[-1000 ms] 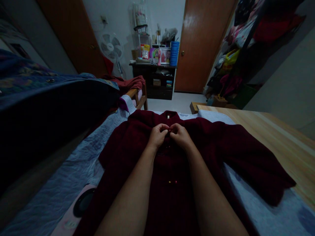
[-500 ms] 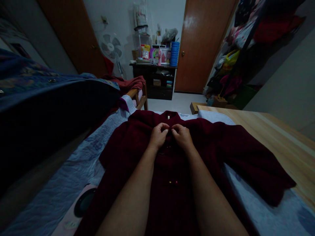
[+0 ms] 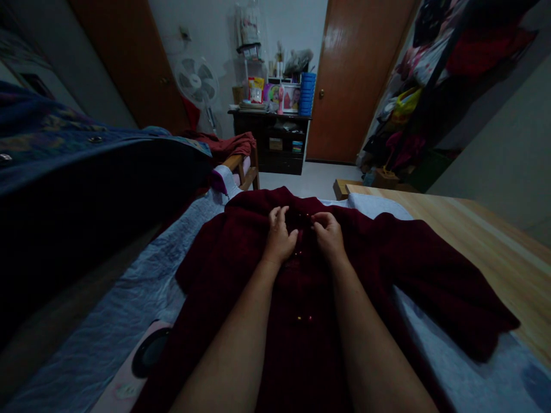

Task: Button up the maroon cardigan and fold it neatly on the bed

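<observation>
A dark red coat (image 3: 301, 358) lies spread out front side up, its sleeves out to both sides and its collar at the far end. Small shiny fasteners run down its front. My left hand (image 3: 279, 238) rests on the coat just left of the front opening, fingers apart and holding nothing. On the other side of the opening, my right hand (image 3: 330, 236) pinches the coat's front edge near the top fastener (image 3: 303, 216). Exactly what sits between those fingertips is too dark to make out.
Beneath the coat is a pale blue quilted cover (image 3: 146, 275). A pink and black object (image 3: 148, 353) lies at the lower left. Denim clothing (image 3: 86, 137) hangs close on the left. A wooden board (image 3: 482, 229) borders the right side. A dark cabinet (image 3: 267, 158) and fan (image 3: 198, 80) stand behind.
My left hand has let go near the collar and spread its fingers. My right hand has shifted slightly right, and the top fastener now shows between the hands. The collar has folded down.
</observation>
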Available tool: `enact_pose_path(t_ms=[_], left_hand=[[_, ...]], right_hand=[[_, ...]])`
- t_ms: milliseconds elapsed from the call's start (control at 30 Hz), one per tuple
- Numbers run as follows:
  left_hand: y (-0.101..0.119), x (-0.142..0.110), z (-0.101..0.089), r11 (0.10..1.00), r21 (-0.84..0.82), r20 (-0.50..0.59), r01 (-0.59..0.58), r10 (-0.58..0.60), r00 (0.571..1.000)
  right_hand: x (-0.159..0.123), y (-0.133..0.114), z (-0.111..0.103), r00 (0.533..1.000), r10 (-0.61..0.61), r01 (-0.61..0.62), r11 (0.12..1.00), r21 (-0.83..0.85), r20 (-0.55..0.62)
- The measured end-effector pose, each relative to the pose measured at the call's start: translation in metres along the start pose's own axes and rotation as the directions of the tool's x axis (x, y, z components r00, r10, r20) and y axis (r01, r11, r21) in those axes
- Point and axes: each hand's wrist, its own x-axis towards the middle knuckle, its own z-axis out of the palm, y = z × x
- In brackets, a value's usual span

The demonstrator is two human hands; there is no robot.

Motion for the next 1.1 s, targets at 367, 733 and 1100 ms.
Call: enact_pose_path(t_ms=[367, 733, 1100], left_hand=[[-0.011, -0.017, 0.007, 0.871, 0.491, 0.347, 0.016, -0.212, 0.914], [-0.013, -0.024, 0.008, 0.842, 0.526, 0.276, 0.124, -0.306, 0.911], [-0.015, -0.028, 0.01, 0.837, 0.532, 0.207, 0.123, -0.27, 0.94]], right_hand=[[-0.018, 0.008, 0.009, 0.939, 0.243, 0.068, 0.562, -0.824, 0.244], [-0.019, 0.004, 0.008, 0.958, 0.284, -0.087, 0.409, -0.909, 0.036], [-0.009, 0.002, 0.003, 0.904, 0.416, -0.073, 0.37, -0.926, 0.095]])
